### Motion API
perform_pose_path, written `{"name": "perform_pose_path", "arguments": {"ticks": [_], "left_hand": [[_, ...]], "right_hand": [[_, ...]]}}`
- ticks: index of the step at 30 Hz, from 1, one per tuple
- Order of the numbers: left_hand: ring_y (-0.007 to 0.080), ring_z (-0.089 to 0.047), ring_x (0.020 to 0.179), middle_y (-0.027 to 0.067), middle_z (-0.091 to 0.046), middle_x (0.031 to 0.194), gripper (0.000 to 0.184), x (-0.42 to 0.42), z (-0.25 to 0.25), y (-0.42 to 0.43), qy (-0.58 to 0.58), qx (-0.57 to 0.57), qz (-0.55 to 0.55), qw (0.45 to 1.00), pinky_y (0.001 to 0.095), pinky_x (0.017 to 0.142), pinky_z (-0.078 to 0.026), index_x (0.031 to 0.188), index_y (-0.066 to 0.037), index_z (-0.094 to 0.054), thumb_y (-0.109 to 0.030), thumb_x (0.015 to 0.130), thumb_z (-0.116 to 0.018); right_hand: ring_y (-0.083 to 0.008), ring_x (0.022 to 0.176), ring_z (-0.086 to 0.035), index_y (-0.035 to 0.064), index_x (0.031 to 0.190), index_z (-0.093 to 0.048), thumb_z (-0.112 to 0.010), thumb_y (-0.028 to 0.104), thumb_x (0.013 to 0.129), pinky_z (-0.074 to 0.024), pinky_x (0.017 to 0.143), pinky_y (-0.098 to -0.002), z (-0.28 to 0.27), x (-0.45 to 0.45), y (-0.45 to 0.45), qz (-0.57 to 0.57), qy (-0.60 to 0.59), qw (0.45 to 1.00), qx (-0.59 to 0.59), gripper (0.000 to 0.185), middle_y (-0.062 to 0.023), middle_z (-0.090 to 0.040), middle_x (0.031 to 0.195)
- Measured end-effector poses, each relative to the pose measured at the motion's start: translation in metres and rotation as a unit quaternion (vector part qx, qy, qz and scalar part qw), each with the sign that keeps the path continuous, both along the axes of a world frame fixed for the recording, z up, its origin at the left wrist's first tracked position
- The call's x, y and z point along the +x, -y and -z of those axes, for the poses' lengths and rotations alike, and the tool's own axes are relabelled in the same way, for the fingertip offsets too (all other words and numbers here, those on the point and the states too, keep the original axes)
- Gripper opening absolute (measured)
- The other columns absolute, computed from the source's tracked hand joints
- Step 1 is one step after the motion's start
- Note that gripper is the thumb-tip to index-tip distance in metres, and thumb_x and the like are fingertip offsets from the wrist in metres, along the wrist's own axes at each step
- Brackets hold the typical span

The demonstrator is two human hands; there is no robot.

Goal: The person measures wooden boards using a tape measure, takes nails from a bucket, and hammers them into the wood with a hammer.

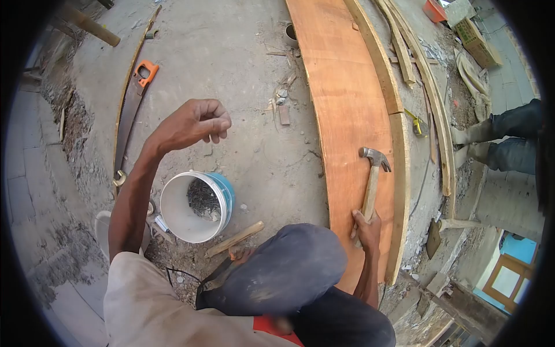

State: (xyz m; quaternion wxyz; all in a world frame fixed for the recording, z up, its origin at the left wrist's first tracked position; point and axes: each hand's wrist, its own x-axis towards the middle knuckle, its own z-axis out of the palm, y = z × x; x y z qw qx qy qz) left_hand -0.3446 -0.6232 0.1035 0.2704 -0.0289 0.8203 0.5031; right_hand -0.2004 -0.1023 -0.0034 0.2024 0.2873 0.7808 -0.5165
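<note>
My right hand (367, 228) is wrapped round the wooden handle of a claw hammer (372, 182), which lies over a long reddish plywood board (347, 87). A timber strip (399, 173) runs along the board's right edge. Up and to the left, my left hand (199, 122) is raised over the concrete floor with its fingers curled in; whether something small is between them cannot be made out. Below it stands a white and blue bucket (173, 207), tipped toward me, with a heap of dark nails (203, 198) inside.
An orange-handled saw (132, 107) lies at the left beside a thin strip. Long timber pieces (428, 87) and a tape measure (420, 127) are right of the board. Another person's legs (511, 139) are at the far right. A wood offcut (234, 239) lies near my knee.
</note>
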Motion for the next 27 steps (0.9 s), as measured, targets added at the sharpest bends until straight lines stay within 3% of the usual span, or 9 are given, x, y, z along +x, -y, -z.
{"name": "perform_pose_path", "arguments": {"ticks": [3, 5, 7, 9, 11, 14, 18, 20, 27], "left_hand": [[0.0154, -0.075, 0.087, 0.0052, -0.079, 0.092, 0.016, 0.071, -0.022, 0.016, 0.137, -0.025, 0.125, 0.982, 0.0324, 0.082, -0.058, 0.102, -0.005, -0.08, -0.02, 0.096, -0.078], [0.0204, -0.076, 0.094, 0.007, -0.08, 0.095, 0.023, 0.109, -0.009, 0.015, 0.096, -0.099, 0.191, 0.972, 0.0367, 0.09, -0.057, 0.111, -0.005, -0.081, -0.019, 0.093, -0.082], [0.0196, -0.076, 0.087, 0.009, -0.079, 0.095, 0.021, 0.109, -0.01, 0.012, 0.04, -0.029, 0.208, 0.977, 0.0354, 0.084, -0.058, 0.11, -0.002, -0.08, -0.017, 0.095, -0.078], [0.0188, -0.074, 0.079, 0.012, -0.079, 0.094, 0.018, 0.074, -0.019, -0.005, 0.125, 0.079, 0.035, 0.988, 0.0324, 0.075, -0.058, 0.109, 0.0, -0.078, -0.013, 0.097, -0.073], [0.0145, -0.074, 0.079, 0.0101, -0.078, 0.093, 0.019, 0.022, 0.024, -0.019, -0.02, 0.006, 0.025, 0.999, 0.0289, 0.069, -0.057, 0.11, 0.002, -0.076, -0.012, 0.098, -0.072], [0.03, -0.075, 0.1, 0.0139, -0.076, 0.107, 0.018, -0.05, 0.142, -0.038, -0.287, -0.129, 0.104, 0.943, 0.0414, 0.087, -0.059, 0.113, -0.005, -0.078, -0.006, 0.095, -0.072], [0.0327, -0.07, 0.115, 0.0111, -0.071, 0.123, 0.021, -0.081, 0.22, -0.059, -0.262, -0.194, 0.198, 0.924, 0.047, 0.093, -0.058, 0.112, -0.007, -0.078, -0.003, 0.094, -0.067], [0.0306, -0.067, 0.118, 0.0083, -0.067, 0.124, 0.016, -0.082, 0.237, -0.062, -0.32, -0.275, 0.281, 0.862, 0.0461, 0.094, -0.057, 0.104, -0.008, -0.076, -0.003, 0.094, -0.064], [0.0291, -0.064, 0.12, 0.0106, -0.065, 0.12, 0.015, -0.092, 0.236, -0.062, -0.38, -0.297, 0.394, 0.783, 0.0436, 0.1, -0.054, 0.107, -0.008, -0.071, -0.01, 0.098, -0.059]], "right_hand": [[-0.0155, 0.044, -0.056, 0.0012, 0.102, -0.06, -0.076, 0.016, 0.099, -0.0446, 0.04, -0.033, 0.005, 0.001, 0.001, 0.005, -0.011, 1.0, 0.02, 0.022, -0.0039, -0.057, 0.067], [-0.0158, 0.041, -0.055, 0.0034, 0.096, -0.059, -0.075, 0.018, 0.099, -0.0445, 0.039, -0.0324, 0.003, -0.002, 0.003, 0.001, -0.022, 1.0, 0.004, 0.022, -0.0031, -0.057, 0.063], [-0.016, 0.041, -0.055, 0.0035, 0.095, -0.059, -0.075, 0.018, 0.099, -0.0445, 0.038, -0.0326, 0.002, -0.004, 0.005, 0.0, -0.026, 1.0, -0.004, 0.021, -0.0033, -0.057, 0.063], [-0.0163, 0.04, -0.054, 0.0034, 0.093, -0.059, -0.074, 0.017, 0.098, -0.0443, 0.038, -0.0324, 0.002, -0.002, 0.005, -0.001, -0.031, 1.0, 0.002, 0.021, -0.0038, -0.057, 0.063], [-0.0164, 0.04, -0.054, 0.0033, 0.092, -0.059, -0.074, 0.016, 0.098, -0.0443, 0.038, -0.0324, 0.004, -0.004, 0.002, -0.004, -0.03, 1.0, 0.001, 0.021, -0.0042, -0.058, 0.063], [-0.0166, 0.04, -0.054, 0.0028, 0.091, -0.059, -0.074, 0.015, 0.098, -0.0443, 0.038, -0.0324, 0.002, -0.001, 0.005, -0.001, -0.029, 1.0, -0.012, 0.02, -0.0048, -0.059, 0.064], [-0.0163, 0.041, -0.055, 0.0026, 0.092, -0.06, -0.076, 0.015, 0.097, -0.0444, 0.038, -0.0326, 0.001, -0.002, 0.002, 0.017, -0.036, 0.998, -0.054, 0.021, -0.0048, -0.06, 0.064], [-0.0157, 0.042, -0.055, 0.0027, 0.094, -0.059, -0.077, 0.016, 0.096, -0.0441, 0.039, -0.0322, 0.003, 0.001, 0.001, 0.033, -0.044, 0.997, -0.052, 0.022, -0.0045, -0.06, 0.065], [-0.0128, 0.047, -0.056, -0.0001, 0.105, -0.061, -0.079, 0.018, 0.096, -0.0446, 0.043, -0.0305, 0.001, 0.012, -0.005, 0.044, -0.051, 0.996, -0.063, 0.027, -0.0036, -0.06, 0.07]]}}
